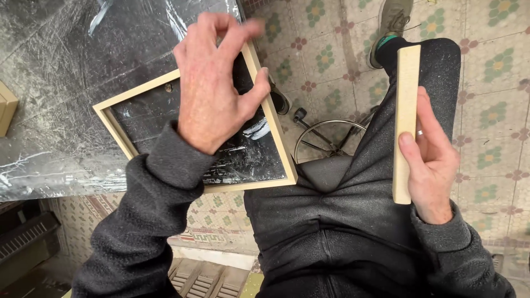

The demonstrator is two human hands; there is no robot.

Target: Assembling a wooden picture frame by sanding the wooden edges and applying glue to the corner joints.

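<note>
Landmark: the pale square wooden frame (279, 146), laid flat on the black plastic-wrapped table (66, 83), its near corner overhanging the edge above the patterned tile floor (491, 60). The left hand (212, 91) is held directly over the frame, fingers spread and curled, nothing gripped; contact with the frame cannot be told. Well right of the frame, the pale flat wooden block (406, 118) is pinched in the right hand (433, 160), long axis running away from the body. The left hand is the nearer to the frame.
</note>
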